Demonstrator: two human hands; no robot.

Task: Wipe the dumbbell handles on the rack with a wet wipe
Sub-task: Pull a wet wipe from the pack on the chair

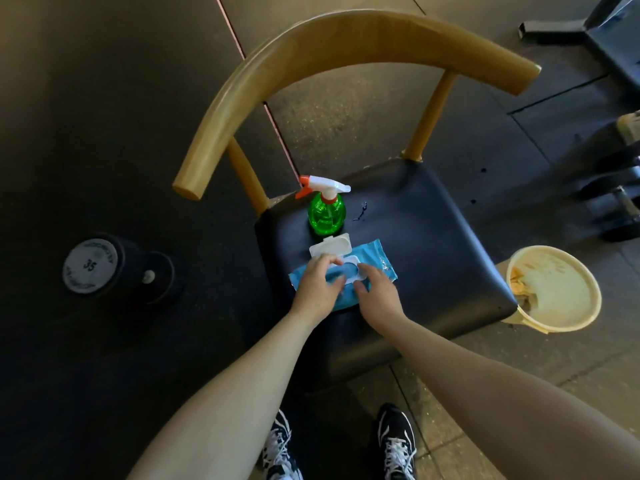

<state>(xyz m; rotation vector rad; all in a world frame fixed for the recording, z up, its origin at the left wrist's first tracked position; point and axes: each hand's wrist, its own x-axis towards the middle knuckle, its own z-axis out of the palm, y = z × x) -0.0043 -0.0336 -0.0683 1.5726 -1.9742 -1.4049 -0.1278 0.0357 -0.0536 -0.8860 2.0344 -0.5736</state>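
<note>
A blue wet wipe pack (374, 254) lies on the black seat of a chair (433, 237), its white flip lid (330, 245) standing open. My left hand (317, 285) rests on the left part of the pack, fingertips at the edge of the opening. My right hand (375, 292) is on the pack's near right side, fingers at the opening's right rim. No wipe shows outside the pack. A dumbbell marked 35 (104, 268) stands on end on the floor to the left. More dumbbells (620, 199) show dimly at the right edge.
A green spray bottle (326, 209) with a white and orange trigger stands on the seat behind the pack. A cream bucket (554, 289) with scraps inside sits on the floor right of the chair. The chair's curved wooden backrest (346, 43) arches above. My shoes (396, 445) are below.
</note>
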